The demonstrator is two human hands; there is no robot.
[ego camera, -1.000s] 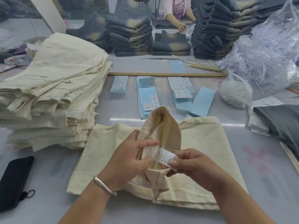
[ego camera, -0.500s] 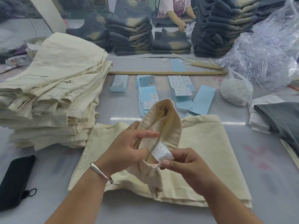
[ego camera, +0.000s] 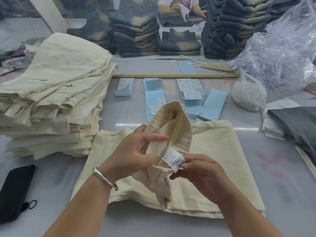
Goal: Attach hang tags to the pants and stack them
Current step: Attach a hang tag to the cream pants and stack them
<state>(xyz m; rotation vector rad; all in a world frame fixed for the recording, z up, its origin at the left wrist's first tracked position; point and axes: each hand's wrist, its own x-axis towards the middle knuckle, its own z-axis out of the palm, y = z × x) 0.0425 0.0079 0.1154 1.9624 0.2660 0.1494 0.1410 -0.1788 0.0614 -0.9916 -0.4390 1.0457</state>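
A folded pair of cream pants (ego camera: 220,161) lies on the table in front of me. Its waistband (ego camera: 172,127) is lifted and turned open toward me. My left hand (ego camera: 135,154) grips the waistband's left side, forefinger stretched across the inside. My right hand (ego camera: 200,175) pinches the white sewn-in care label (ego camera: 173,159) and holds it up flat. Blue hang tags with white stickers (ego camera: 159,96) lie in rows on the table behind the pants. A tall stack of folded cream pants (ego camera: 56,93) stands at the left.
A black phone (ego camera: 14,190) lies at the near left edge. A bag of white string (ego camera: 248,94), a heap of clear plastic fasteners (ego camera: 282,53) and grey pants (ego camera: 297,124) sit at the right. A wooden ruler (ego camera: 174,76) and dark pants stacks (ego camera: 138,35) lie behind. Another person works beyond.
The waistband has tilted a little more open toward me. My right hand has turned the care label upright so its print faces me.
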